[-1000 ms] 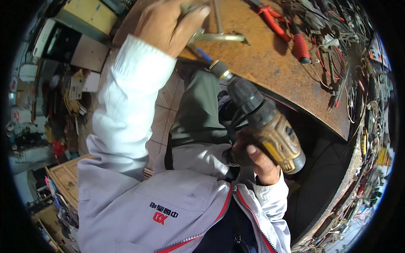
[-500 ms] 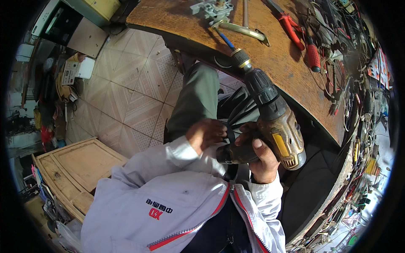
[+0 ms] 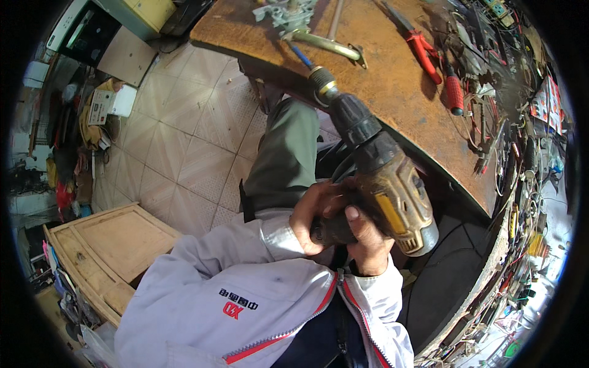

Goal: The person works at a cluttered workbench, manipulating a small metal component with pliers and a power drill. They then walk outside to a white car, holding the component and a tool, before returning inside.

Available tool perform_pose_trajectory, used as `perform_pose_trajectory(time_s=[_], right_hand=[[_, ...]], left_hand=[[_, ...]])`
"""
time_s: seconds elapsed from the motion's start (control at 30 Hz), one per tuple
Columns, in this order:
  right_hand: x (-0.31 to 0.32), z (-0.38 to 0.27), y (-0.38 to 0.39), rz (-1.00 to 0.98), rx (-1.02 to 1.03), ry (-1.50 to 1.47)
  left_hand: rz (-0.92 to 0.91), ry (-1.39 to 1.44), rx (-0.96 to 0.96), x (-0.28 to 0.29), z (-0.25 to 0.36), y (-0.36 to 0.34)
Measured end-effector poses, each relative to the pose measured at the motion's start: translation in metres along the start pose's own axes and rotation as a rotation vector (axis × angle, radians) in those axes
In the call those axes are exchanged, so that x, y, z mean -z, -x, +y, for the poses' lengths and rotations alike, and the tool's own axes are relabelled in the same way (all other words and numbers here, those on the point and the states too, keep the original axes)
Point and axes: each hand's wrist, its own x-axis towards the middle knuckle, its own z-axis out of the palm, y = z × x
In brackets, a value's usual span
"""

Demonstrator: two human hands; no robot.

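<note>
A worn brown-and-black cordless drill (image 3: 399, 202) lies tilted across my lap, its chuck pointing up and left toward the bench. My right hand (image 3: 372, 242) wraps round its grip, thumb on top. My left hand (image 3: 316, 211) closes round the black lower end of the handle, its fingers partly hidden. From the brass-coloured bit holder (image 3: 322, 83) a blue-sleeved bit (image 3: 300, 56) reaches over the bench edge. Its tip ends close to a grey metal casting (image 3: 288, 15) with a curved metal tube (image 3: 328, 44); whether they touch I cannot tell.
The wooden bench (image 3: 392, 110) carries red-handled pliers (image 3: 423, 55) and a red-handled screwdriver (image 3: 453, 92). Tangled wires and loose tools (image 3: 500, 104) crowd its right side. A wooden cabinet panel (image 3: 116, 239) stands at the lower left on the tiled floor (image 3: 196, 135).
My left hand has come in from beside the handle and closed on its lower end. The drill's chuck and bit have shifted left in the view, along with the bench.
</note>
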Motion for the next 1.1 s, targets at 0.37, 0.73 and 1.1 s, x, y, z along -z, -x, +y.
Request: perform_pose_trajectory(time_s=[0.37,0.73,1.1], right_hand=[[0.001,0.01,-0.003,0.113,0.039,-0.073],[0.002,0.017,-0.012,0.155,0.077,-0.125],[0.0,-0.009,-0.02,0.126,0.054,-0.033]], left_hand=[[0.394,0.066,0.457,-0.031,0.041,-0.035],[0.238,0.589,0.544,0.036,-0.001,-0.034],[0.48,-0.107,0.119,0.041,0.091,-0.067]])
